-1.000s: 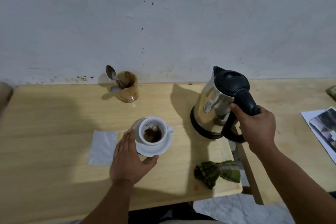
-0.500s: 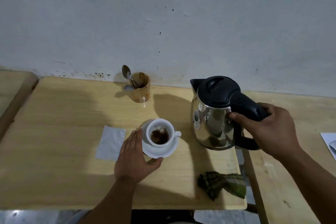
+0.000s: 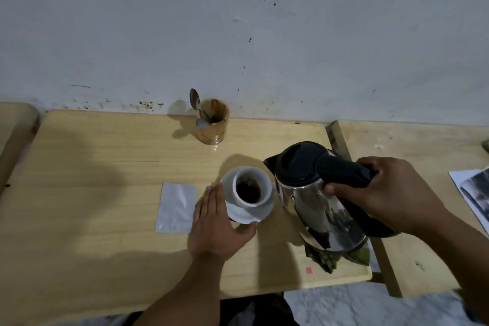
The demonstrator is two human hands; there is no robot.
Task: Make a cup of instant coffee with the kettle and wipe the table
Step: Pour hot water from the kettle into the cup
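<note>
the right hand [image 3: 381, 193] gripped the kettle [image 3: 320, 193] handle beside the cup [image 3: 248, 188] at the table's [image 3: 105, 167] middle, so a slow tilt suited while the left hand [image 3: 214, 227], fingers straight, steadied the saucer [image 3: 262, 213].

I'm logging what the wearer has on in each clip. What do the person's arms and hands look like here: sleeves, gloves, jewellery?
Both forearms are bare up to the frame edge, with no sleeve showing. The left hand and right hand wear no gloves. No watch, ring or bracelet is visible on the parts in view.
</note>
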